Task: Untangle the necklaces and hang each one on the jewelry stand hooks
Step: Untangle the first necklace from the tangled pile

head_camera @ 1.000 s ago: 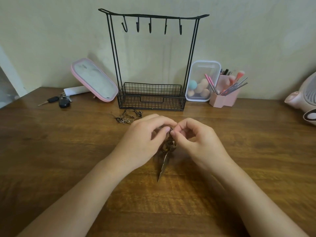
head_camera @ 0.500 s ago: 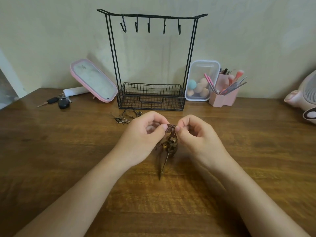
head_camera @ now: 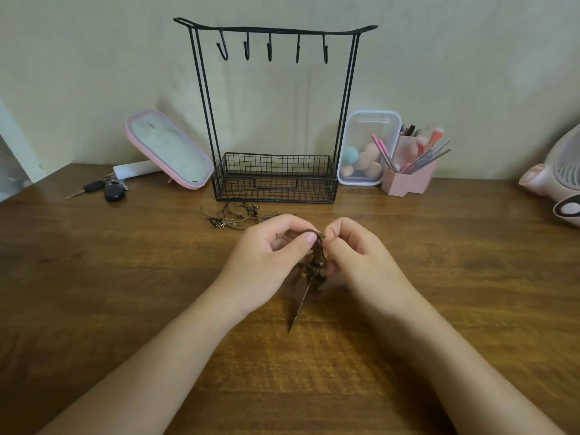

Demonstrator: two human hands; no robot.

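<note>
Pinching tangled necklace [head_camera: 314,269] mid-frame with left hand [head_camera: 266,262] and right hand [head_camera: 364,262], probably to tease cords apart. Not yet on upper-centre hooks [head_camera: 269,52].

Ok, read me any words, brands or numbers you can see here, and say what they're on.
Nothing here can be read.
Pink-rimmed mirror: one small oval mark near its upper edge, too blurred to read.

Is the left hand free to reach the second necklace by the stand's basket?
Not yet, probably: left hand pinches the held necklace; the path to the second necklace looks clear.
</note>
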